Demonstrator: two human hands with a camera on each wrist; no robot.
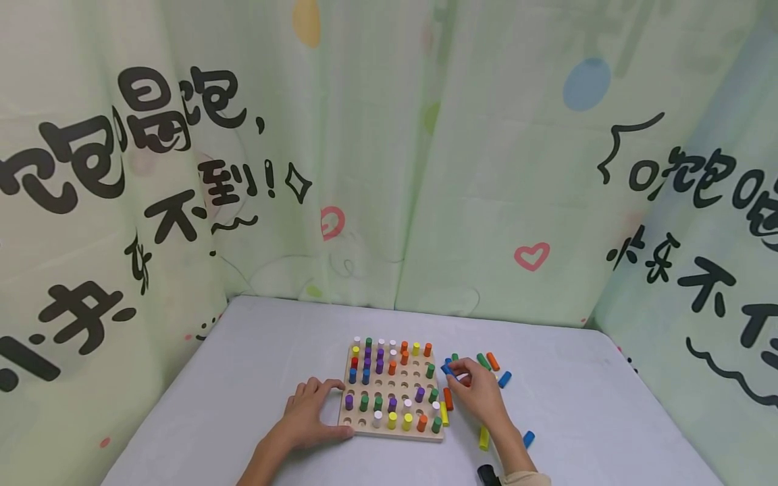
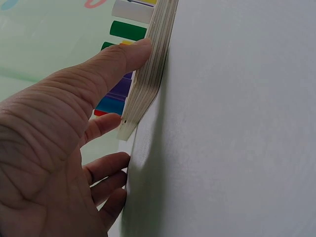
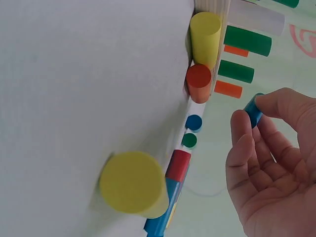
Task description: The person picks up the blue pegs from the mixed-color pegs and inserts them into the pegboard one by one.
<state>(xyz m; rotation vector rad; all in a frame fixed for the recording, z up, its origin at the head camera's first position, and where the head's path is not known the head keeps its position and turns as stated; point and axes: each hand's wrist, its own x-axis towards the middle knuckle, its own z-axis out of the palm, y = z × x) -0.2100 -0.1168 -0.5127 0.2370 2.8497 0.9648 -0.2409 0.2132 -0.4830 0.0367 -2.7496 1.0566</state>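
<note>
A square wooden pegboard (image 1: 398, 433) stands on the table, with purple, green, white, yellow, orange, blue and red pegs upright in many of its holes. My left hand (image 1: 308, 413) rests at the board's left side. Its thumb (image 2: 136, 53) touches the board's edge and the index finger lies near the corner, while the other fingers are loosely bent beside it. My right hand (image 1: 481, 391) pinches a blue peg (image 3: 254, 111) between thumb and fingers, raised just off the board's right side. In the head view that peg is partly covered by the fingertips.
Loose pegs lie right of the board: an orange peg (image 1: 448, 399) and a yellow peg (image 1: 444, 414) beside its edge, another yellow peg (image 1: 484, 437) nearer, a blue peg (image 1: 529, 439), and several farther back, including a green peg (image 1: 483, 361). A printed curtain (image 1: 377, 169) surrounds the table.
</note>
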